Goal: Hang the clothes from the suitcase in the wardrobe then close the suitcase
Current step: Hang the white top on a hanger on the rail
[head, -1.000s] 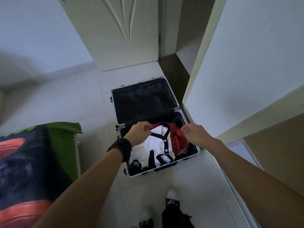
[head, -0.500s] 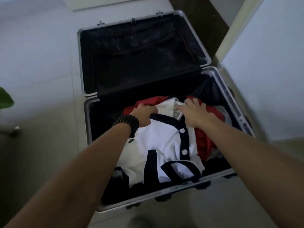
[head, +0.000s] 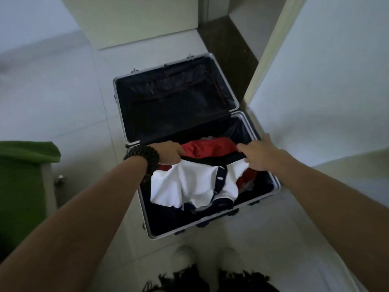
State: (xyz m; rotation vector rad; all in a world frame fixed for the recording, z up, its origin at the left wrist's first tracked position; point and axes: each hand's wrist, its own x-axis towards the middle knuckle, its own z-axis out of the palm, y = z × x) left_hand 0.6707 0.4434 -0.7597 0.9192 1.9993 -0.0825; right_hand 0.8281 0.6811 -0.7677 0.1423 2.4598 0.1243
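An open silver-rimmed suitcase (head: 134,182) lies on the floor in front of me, its dark lid half flat behind. A white shirt with dark trim and buttons (head: 185,184) hangs lifted over the near half. My left hand (head: 168,153), with a dark bead bracelet on the wrist, grips the shirt's collar at its left end. My right hand (head: 259,154) grips the collar at its right end. Under the shirt lies a red garment (head: 208,147), with dark clothes beneath it.
A green-covered bed (head: 23,171) stands at the left. A white wardrobe door (head: 328,76) stands open at the right, beside the suitcase. A closed pale door (head: 134,20) is behind the suitcase. My feet in white shoes (head: 185,255) stand at the suitcase's near edge.
Both hands have spread apart along the collar and lifted the white shirt up off the pile, baring more of the red garment. The camera has pulled back and risen.
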